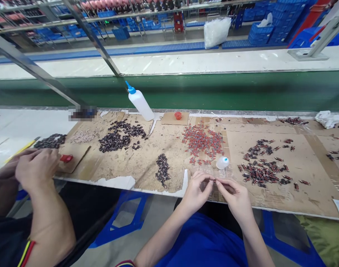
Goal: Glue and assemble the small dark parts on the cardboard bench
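Note:
My left hand (198, 191) and my right hand (234, 196) meet at the fingertips over the cardboard's front edge. Both are closed in a pinch around something small and dark, mostly hidden by the fingers, so its kind does not show. Just beyond them stands a small white bottle (222, 163) with a blue tip. Behind it lies a heap of small red-and-dark parts (202, 141). To the right is a pile of black-and-red pieces (265, 170). Left of my hands sits a small cluster of dark shiny parts (163, 170).
A tall white squeeze bottle (140, 104) with a blue nozzle stands at the back, near a red cup (178, 115). Black pieces (115, 141) are piled left. A co-worker's hands (37, 167) work at far left. Beyond the table runs a green conveyor belt (213, 91).

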{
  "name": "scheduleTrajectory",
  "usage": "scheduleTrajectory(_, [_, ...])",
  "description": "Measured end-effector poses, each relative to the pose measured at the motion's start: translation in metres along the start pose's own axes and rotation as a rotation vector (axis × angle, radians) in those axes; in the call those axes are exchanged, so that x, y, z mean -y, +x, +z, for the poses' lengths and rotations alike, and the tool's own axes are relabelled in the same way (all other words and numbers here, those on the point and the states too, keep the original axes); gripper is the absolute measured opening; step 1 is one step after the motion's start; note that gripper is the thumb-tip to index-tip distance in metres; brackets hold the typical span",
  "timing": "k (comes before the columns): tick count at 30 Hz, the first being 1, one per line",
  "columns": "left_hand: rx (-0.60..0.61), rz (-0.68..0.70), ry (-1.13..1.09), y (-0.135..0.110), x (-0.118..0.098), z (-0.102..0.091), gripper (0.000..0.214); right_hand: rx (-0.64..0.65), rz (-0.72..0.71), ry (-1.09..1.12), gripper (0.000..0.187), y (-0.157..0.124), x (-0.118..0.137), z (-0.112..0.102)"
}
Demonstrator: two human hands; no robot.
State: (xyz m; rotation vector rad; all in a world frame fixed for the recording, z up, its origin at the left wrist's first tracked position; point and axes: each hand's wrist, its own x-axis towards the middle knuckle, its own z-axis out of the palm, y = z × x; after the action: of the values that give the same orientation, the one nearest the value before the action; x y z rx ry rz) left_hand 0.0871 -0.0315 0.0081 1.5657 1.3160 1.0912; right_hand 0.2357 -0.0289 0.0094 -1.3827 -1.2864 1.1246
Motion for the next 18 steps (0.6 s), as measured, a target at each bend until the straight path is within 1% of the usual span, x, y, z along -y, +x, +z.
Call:
scheduleTrajectory(2, [-0.01,-0.01,-0.007,0.0,-0.001,0.001,0.013,0.007,-0.03,-0.014,0.024,-0.001,0.0,-0.001])
scheduleTrajectory(5, [-0.007,0.004,-0.026,-0.001,-0.003,0.001,0.013,0.001,-0.02,0.02,0.025,-0.003,0.0,-0.001])
scheduleTrajectory(8, [-0.018,0.017,-0.057,-0.001,-0.006,0.002,0.012,-0.072,-0.051,0.051,0.028,-0.006,-0.001,0.002])
scheduleTrajectory(10, [-0.042,0.017,-0.09,-0.001,-0.007,0.003,0.012,-0.131,-0.116,0.032,0.026,-0.009,-0.001,0.005])
scheduleTrajectory(13, [-0.085,0.016,-0.138,-0.004,-0.008,0.006,0.011,-0.198,-0.242,-0.052,0.018,-0.011,0.001,0.01])
scheduleTrajectory(15, [-0.097,0.013,-0.154,-0.006,-0.006,0.008,0.011,-0.197,-0.309,-0.107,0.013,-0.011,0.004,0.012])
scheduleTrajectory(18, [-0.084,-0.037,-0.193,-0.009,-0.003,0.009,0.011,-0.134,-0.375,-0.159,0.009,-0.009,0.008,0.008])
